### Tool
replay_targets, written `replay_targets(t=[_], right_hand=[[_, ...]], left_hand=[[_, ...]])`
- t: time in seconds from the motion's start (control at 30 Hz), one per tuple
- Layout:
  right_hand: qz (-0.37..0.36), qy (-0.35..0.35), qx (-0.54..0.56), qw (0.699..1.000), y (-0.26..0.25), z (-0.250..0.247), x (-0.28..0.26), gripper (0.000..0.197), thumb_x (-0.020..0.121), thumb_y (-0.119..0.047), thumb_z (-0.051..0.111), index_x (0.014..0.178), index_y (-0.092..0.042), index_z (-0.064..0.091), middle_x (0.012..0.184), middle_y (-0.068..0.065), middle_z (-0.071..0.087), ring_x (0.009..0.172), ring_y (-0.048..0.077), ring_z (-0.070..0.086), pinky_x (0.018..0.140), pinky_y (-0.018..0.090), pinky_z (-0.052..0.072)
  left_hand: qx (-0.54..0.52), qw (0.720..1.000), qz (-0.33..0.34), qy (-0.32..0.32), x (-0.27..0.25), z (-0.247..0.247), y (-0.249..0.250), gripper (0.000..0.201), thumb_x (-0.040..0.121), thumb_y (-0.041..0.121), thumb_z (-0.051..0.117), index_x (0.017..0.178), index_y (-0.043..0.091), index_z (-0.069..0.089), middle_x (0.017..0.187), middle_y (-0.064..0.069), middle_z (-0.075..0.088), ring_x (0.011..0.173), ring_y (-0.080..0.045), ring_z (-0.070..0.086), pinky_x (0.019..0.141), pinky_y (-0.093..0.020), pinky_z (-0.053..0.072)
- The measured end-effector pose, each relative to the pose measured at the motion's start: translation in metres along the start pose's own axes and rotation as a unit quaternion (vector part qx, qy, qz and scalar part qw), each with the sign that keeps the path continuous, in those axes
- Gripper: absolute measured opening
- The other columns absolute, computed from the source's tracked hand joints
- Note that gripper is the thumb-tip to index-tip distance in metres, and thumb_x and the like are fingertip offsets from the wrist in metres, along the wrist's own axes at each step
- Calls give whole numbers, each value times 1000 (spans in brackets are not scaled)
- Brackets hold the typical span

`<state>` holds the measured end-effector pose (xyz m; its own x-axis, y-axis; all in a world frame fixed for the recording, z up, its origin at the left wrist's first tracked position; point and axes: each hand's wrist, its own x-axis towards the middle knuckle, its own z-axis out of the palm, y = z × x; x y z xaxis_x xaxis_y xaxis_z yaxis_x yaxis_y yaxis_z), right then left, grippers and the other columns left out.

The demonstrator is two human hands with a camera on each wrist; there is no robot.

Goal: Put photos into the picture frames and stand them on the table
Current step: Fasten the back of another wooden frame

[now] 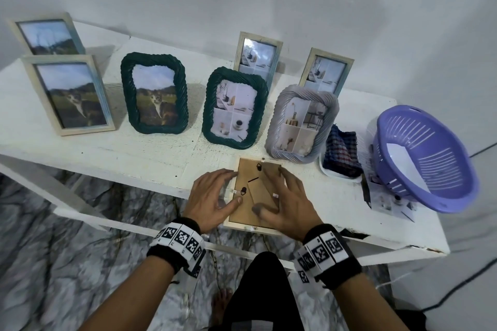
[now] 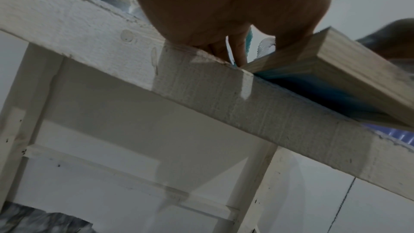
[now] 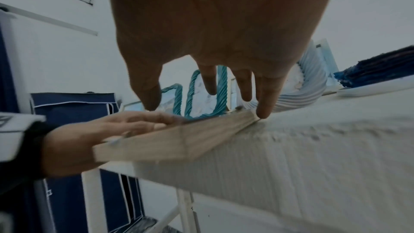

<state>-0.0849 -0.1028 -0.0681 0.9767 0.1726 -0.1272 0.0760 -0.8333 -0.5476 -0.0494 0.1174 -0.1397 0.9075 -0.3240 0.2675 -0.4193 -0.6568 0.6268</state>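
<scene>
A light wooden picture frame [image 1: 265,188] lies face down at the front edge of the white table [image 1: 107,153], brown backing board up, its near end overhanging the edge. My left hand [image 1: 215,193] rests at the frame's left edge, thumb pressing the backing near a black clip. My right hand [image 1: 290,199] lies spread over the backing and the right edge, fingers straight. In the left wrist view the left hand [image 2: 224,6] touches the frame [image 2: 336,63]. The right wrist view shows my right hand [image 3: 212,33] above the frame [image 3: 168,141], little finger at its far corner.
Several filled frames stand behind: wooden ones [image 1: 70,94], two teal rope ones [image 1: 154,94], a grey rope one [image 1: 301,123]. At the right are a checked cloth [image 1: 341,153] on a white tray, a purple basket [image 1: 427,158] and loose prints [image 1: 390,201].
</scene>
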Motion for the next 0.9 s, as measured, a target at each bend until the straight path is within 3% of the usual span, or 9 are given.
replay_targets(t=[0.07,0.17,0.43,0.57,0.67,0.9], right_hand=[[-5,-39,-25,999,4,11,-15,95,74,-64,62,150,-45,8,161,3,-1,147,22,1,112,46,28],[-14,-27,-36,999,13,28,-25,99,74,-59,68,150,-43,6,161,3,-12,148,23,-6,115,44,24],[-3,25,-5,1000,6,44,-28,89,70,-67,44,151,-42,15,161,4,-15,148,27,-4,119,41,11],[25,30,-10,999,1,49,-25,82,74,-65,41,148,-49,11,160,-1,-18,148,23,-10,118,43,11],[40,43,-4,998,1,53,-21,79,79,-56,48,149,-46,12,161,3,-15,148,27,-6,118,47,14],[56,68,10,996,-1,57,-19,77,75,-57,37,149,-40,22,162,6,-7,147,28,3,118,42,14]], left_hand=[[1,1000,-1,-2,0,0,0,60,85,58,49,136,27,48,137,8,51,127,-10,42,106,-29,23],[6,1000,0,-2,0,0,0,60,85,57,49,137,27,48,138,7,51,127,-10,41,106,-28,22],[5,1000,1,-3,1,0,-1,59,85,57,50,135,26,49,137,6,51,126,-11,42,105,-31,24],[7,1000,1,-7,0,-1,0,60,84,58,49,135,25,49,136,6,51,126,-11,41,104,-30,24],[6,1000,1,-11,1,-2,1,60,85,58,48,136,26,48,137,6,50,126,-10,40,104,-30,23],[13,1000,-2,-23,0,-2,1,60,86,59,47,137,27,46,138,6,50,127,-12,41,106,-32,25]])
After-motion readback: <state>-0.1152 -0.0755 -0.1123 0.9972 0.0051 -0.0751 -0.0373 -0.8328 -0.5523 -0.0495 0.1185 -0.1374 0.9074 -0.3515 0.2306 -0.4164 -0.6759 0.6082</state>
